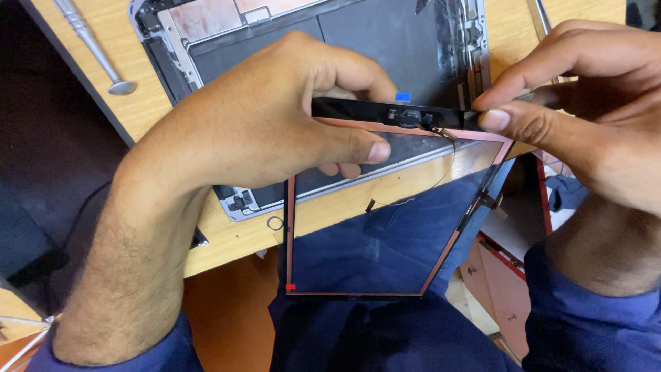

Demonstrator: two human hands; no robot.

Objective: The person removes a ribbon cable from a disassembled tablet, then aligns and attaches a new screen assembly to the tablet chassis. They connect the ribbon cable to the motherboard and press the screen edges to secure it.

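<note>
The left hand [275,117] clamps the glass panel [385,213] at frame centre; the right hand [585,103] pinches its top corner. Behind, the opened tablet [330,41] lies on the desk [124,62]. Twisting could crack the glass or tear its thin cable [420,193].

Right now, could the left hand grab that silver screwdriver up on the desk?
Probably not straight away. The left hand is pinching the glass screen panel and would have to let go first. Nothing lies between it and the screwdriver, which rests in the open on the desk.
</note>
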